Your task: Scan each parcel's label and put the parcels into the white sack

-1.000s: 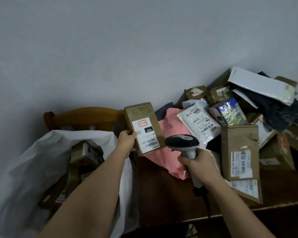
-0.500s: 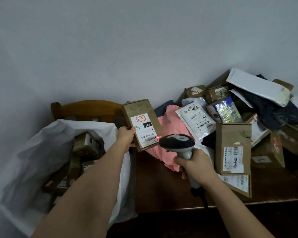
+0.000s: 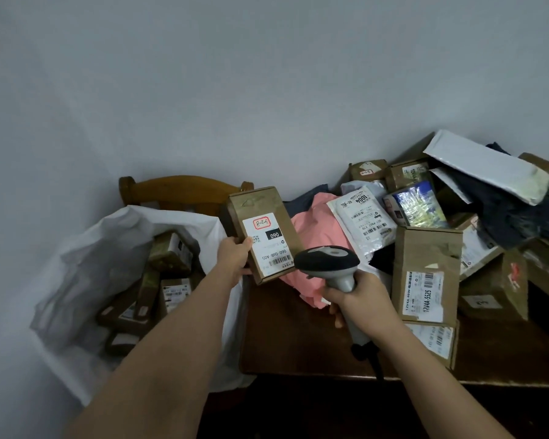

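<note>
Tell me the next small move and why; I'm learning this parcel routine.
Probably swing the box left and drop it into the white sack. The left hand holds it label-up right in front of the scanner in the right hand, and the open sack sits just beside it.

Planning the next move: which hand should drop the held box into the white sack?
Left. The left hand already holds the box right beside the sack; the right hand grips the scanner, farther away.

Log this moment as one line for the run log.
left hand: holds box | right hand: grips scanner, aimed at label | sack: holds boxes, open
</note>
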